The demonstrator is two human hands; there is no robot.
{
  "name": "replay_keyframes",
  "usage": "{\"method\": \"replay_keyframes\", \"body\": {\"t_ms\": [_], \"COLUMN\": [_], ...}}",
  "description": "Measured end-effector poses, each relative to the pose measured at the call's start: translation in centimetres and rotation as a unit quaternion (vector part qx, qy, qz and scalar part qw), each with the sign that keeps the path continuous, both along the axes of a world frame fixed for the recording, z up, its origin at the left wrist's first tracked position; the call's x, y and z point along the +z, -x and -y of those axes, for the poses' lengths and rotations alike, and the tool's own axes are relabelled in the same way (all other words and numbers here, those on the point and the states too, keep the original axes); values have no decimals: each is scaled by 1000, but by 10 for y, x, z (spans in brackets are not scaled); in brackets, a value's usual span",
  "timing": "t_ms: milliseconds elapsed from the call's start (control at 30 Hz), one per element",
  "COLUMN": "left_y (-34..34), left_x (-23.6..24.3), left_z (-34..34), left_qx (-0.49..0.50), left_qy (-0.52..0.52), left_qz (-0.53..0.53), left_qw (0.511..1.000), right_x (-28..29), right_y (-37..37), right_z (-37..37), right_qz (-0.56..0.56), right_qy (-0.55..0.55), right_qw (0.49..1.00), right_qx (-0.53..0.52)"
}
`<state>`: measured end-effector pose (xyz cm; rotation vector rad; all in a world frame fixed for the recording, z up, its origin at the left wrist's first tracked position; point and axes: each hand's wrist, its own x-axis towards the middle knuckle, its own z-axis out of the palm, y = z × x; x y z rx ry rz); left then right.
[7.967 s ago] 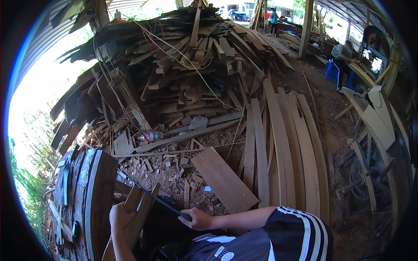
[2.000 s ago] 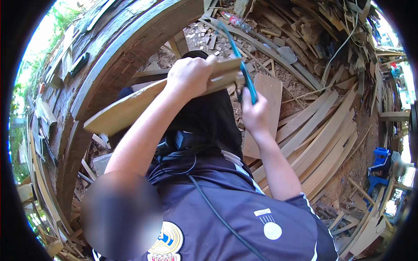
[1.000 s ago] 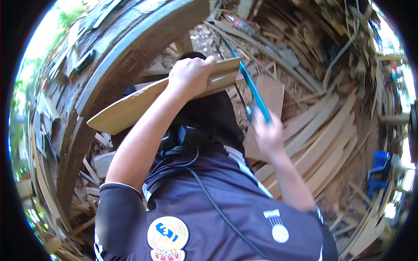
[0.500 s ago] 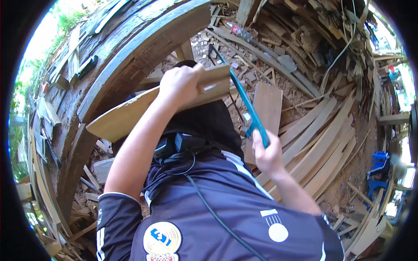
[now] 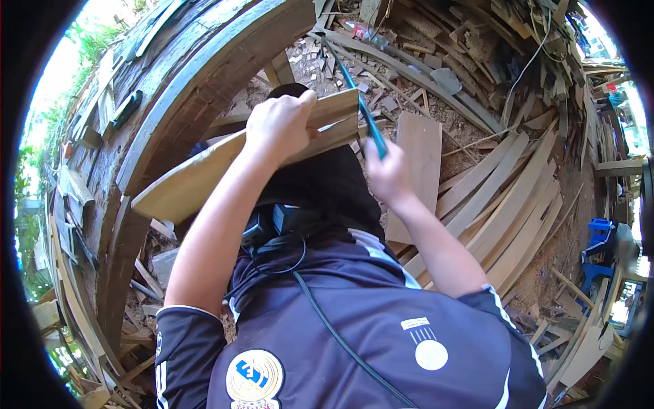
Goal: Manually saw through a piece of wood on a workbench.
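Note:
My left hand is closed over a wooden board, which lies slanted across my lap with its rounded end to the left. A slit or gap shows between two strips of wood near the board's right end. My right hand is wrapped round the handle end of a teal bow saw. The saw's frame stretches away from me, past the right end of the board. Its blade is hidden behind the frame and board, so I cannot tell whether it touches the wood.
A heavy timber beam curves along the left. Flat planks lie fanned out on the right, beside a wider board. Offcuts and scrap wood pile up at the back. A plastic bottle and a blue stool stand out.
My right hand has pushed the saw forward and slightly left, away from my body. My left hand and the board have stayed nearly in place.

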<state>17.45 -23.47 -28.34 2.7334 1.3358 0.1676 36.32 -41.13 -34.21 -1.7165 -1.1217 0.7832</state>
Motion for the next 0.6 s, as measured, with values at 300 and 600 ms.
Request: {"method": "replay_keyframes", "body": {"t_ms": [300, 600], "left_y": [19, 20], "left_x": [9, 2], "left_z": [-21, -36], "left_qx": [54, 57], "left_qy": [25, 63], "left_qz": [-41, -43], "left_qw": [997, 995], "right_x": [33, 101], "right_y": [6, -20], "right_z": [23, 79], "right_qz": [-67, -55], "right_qy": [10, -36], "right_qw": [997, 998], "right_qx": [21, 11]}}
